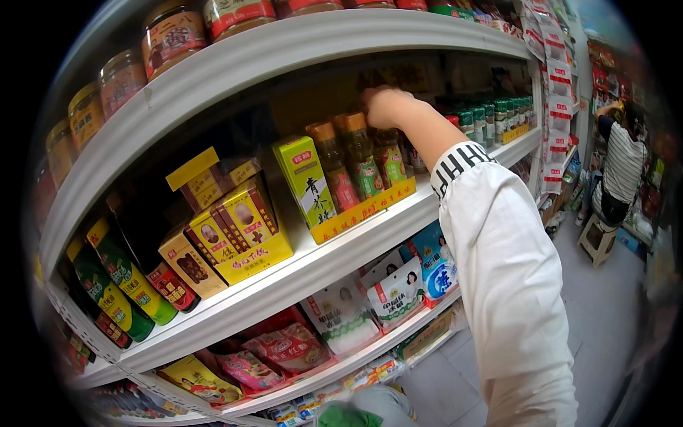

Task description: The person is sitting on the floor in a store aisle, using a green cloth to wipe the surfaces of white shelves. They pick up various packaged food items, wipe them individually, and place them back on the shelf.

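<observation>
My right hand (388,107), in a white sleeve with a striped lettered cuff, reaches into the middle shelf (299,248). It is over the top of a small seasoning-oil bottle (392,163) with a green label, covering its cap. The fingers are turned away, so their grip is hidden. Just left of it, an orange-capped bottle (368,160) and a pink-labelled bottle (339,176) stand in the same yellow display tray (349,218). A tall green carton (304,179) is at the tray's left end. My left hand is out of view.
Yellow-and-brown boxes (243,224) and green sauce bottles (136,285) stand farther left; green-capped spice jars (480,120) are right. Jars (173,40) line the shelf above, sugar bags (395,293) the one below. A person (621,165) sits on a stool (597,237) in the aisle.
</observation>
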A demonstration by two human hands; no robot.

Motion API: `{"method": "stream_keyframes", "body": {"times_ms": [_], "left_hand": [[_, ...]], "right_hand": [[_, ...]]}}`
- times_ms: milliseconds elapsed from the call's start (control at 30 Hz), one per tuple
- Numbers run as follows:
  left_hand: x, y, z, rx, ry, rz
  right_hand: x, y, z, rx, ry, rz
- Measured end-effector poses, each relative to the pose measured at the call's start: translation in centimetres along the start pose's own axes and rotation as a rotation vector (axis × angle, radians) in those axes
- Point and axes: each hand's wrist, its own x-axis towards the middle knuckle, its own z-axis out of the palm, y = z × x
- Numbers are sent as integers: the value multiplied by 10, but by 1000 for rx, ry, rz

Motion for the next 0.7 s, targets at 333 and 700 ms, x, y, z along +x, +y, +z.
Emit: {"method": "stream_keyframes", "body": {"times_ms": [333,700], "left_hand": [[-6,-3,-7,3,-35,11],[-14,-11,-17,1,-68,27]], "right_hand": [[-11,7,-13,-40,321,-163],[-60,11,-50,-139,591,-271]]}}
